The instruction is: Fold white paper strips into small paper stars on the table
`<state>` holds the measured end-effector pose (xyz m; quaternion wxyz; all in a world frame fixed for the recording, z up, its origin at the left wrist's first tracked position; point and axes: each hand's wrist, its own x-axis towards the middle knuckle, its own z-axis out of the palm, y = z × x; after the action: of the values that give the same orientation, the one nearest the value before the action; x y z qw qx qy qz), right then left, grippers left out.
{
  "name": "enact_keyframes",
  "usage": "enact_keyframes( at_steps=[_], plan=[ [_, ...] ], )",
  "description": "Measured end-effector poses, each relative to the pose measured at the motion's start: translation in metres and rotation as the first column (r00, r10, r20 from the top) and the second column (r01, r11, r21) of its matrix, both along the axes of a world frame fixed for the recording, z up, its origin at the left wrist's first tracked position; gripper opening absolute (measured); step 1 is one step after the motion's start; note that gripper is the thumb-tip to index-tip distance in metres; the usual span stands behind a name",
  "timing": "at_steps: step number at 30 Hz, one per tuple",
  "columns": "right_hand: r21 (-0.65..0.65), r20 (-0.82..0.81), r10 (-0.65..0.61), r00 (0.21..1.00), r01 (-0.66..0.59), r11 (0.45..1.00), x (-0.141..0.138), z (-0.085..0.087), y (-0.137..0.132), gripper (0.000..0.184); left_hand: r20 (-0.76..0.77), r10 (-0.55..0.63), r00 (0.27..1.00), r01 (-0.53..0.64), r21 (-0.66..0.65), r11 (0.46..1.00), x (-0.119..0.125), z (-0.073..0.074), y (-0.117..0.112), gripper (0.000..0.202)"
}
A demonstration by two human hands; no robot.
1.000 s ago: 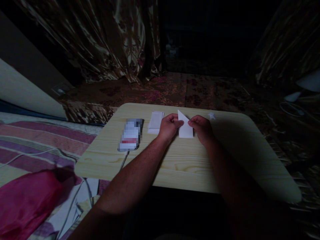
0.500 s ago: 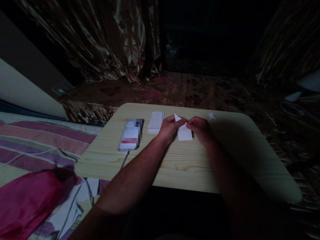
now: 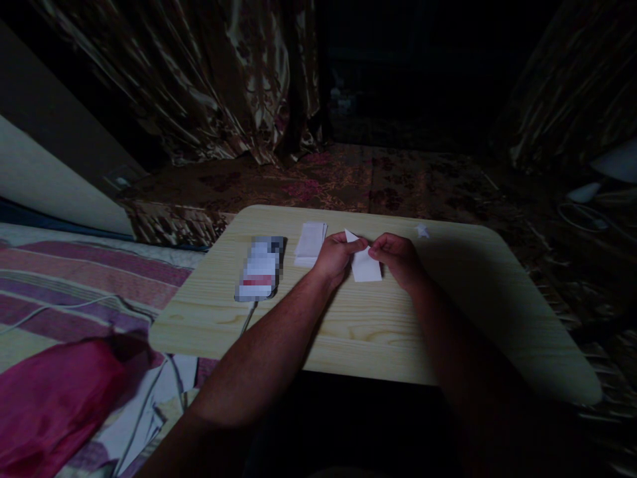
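A small white sheet of paper [image 3: 366, 266] with a pointed, folded-looking upper corner is held between both hands, over the middle of the table. My left hand [image 3: 336, 257] grips its left edge, thumb lying across the top. My right hand [image 3: 397, 257] pinches the upper right edge between thumb and fingertips. Just left of my left hand lies a stack of white paper [image 3: 310, 241], partly hidden by that hand. Beyond my right hand a small folded white paper piece [image 3: 423, 230] rests on the table.
The light wooden table [image 3: 368, 338] has rounded corners. At its left lies a phone [image 3: 259, 268], blurred out, with a white cable [image 3: 247, 318] running toward me. A striped bed [image 3: 94, 279] with a pink bag [image 3: 60, 398] is at the left; patterned curtains [image 3: 249, 73] hang behind.
Both hands stay nearly in place, still holding the paper. The sheet has shifted very slightly left, and its lower edge sits a little lower.
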<state>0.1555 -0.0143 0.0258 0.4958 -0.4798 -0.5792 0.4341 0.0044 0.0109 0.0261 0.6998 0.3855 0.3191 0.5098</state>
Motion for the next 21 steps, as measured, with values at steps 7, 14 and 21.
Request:
enact_keyframes(
  at_steps=[7,14,21],
  plan=[
    [0.005,0.003,0.011,1.0,-0.011,1.0,-0.0005,-0.0013,0.0006,0.022,-0.011,0.009,1.0,-0.009,0.039,0.999,-0.0006,-0.0041,0.0029,0.019],
    [0.002,0.022,0.008,1.0,-0.008,1.0,-0.0008,-0.0014,-0.0004,0.022,-0.03,0.033,0.999,-0.032,0.045,0.999,0.0008,-0.0067,0.0049,0.021],
    [0.008,-0.01,0.0,1.0,0.0,1.0,0.0002,-0.0028,0.0012,0.02,-0.039,0.031,0.999,-0.03,0.024,0.999,0.0008,-0.0045,0.0021,0.023]
  ],
)
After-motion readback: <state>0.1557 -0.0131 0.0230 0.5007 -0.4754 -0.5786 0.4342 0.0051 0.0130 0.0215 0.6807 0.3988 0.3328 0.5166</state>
